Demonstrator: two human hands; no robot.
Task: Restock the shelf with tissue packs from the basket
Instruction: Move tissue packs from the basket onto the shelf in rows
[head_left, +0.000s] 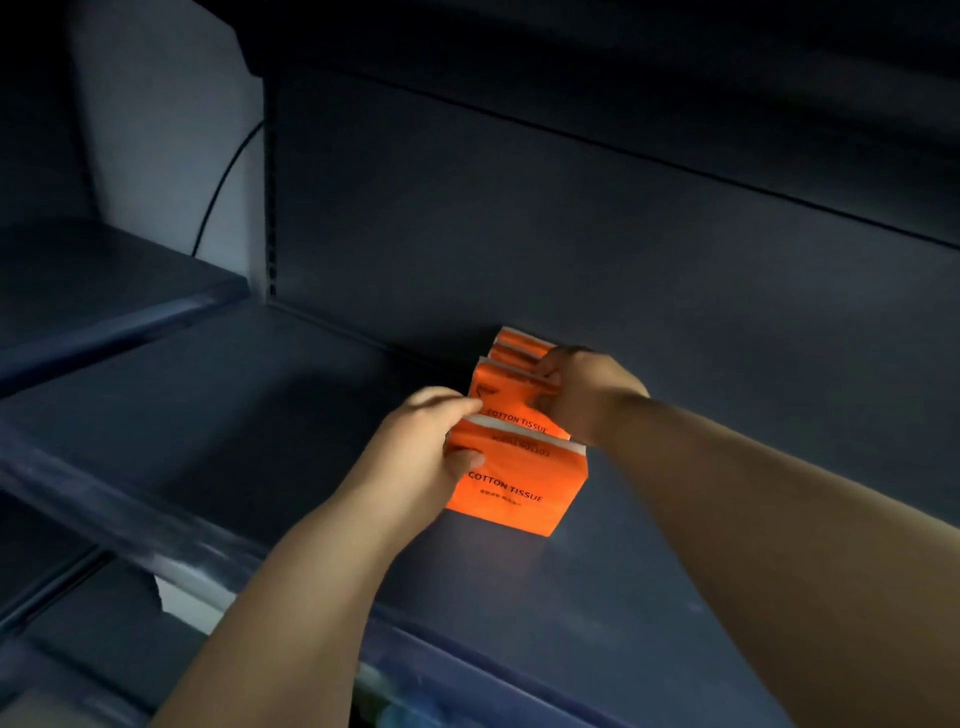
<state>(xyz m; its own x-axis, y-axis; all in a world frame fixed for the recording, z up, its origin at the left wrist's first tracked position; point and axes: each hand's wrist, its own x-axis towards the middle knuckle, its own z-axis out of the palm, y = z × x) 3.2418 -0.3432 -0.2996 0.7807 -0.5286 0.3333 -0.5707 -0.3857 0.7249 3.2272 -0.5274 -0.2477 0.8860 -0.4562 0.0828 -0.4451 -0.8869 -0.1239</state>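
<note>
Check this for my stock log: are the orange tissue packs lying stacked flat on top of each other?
No: the orange tissue packs stand on edge on the shelf, one behind another.

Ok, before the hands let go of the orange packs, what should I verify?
1. The front pack stands upright on the shelf: ok.
2. The left hand grips the front pack: ok.
3. The right hand pinches the second pack at its top: ok.
4. The rear packs touch the back wall: cannot tell.
5. The basket is within reach: cannot tell, not in view.
</note>
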